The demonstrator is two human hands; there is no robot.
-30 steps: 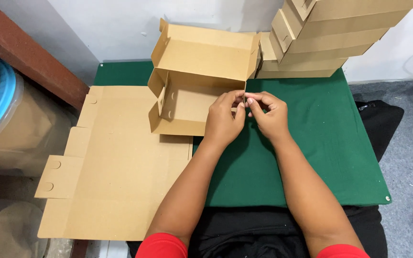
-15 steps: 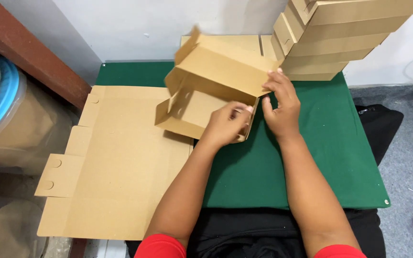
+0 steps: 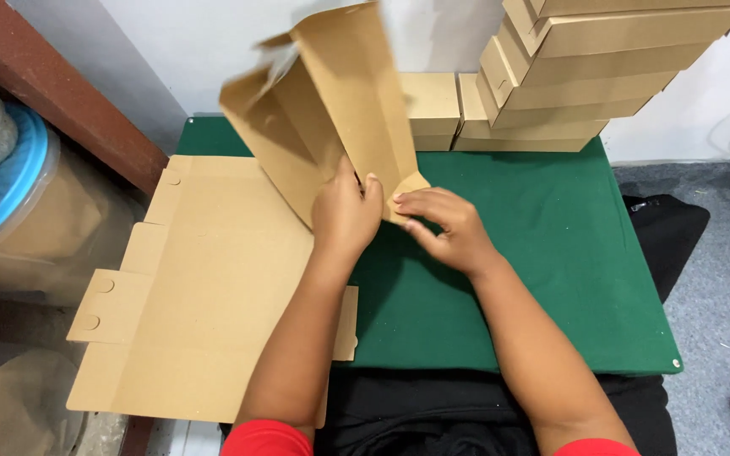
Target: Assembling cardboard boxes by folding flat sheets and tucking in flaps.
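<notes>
A half-folded brown cardboard box (image 3: pixel 323 110) is tipped up on end above the green table (image 3: pixel 551 253). My left hand (image 3: pixel 344 215) grips its lower edge from the near side. My right hand (image 3: pixel 445 226) pinches a small flap at the box's bottom right corner, fingertips touching the left hand's. The box's open inside faces left and its top edge is blurred.
Flat unfolded cardboard sheets (image 3: pixel 204 287) lie stacked on the table's left part, overhanging its edge. A pile of finished cardboard boxes (image 3: pixel 585 76) stands at the back right against the white wall. A wooden beam (image 3: pixel 52 93) and a blue-rimmed container (image 3: pixel 10 181) are at the left.
The box has been lifted from lying on the table and swung upright. Both hands followed it, shifting from its right side to its lower edge.
</notes>
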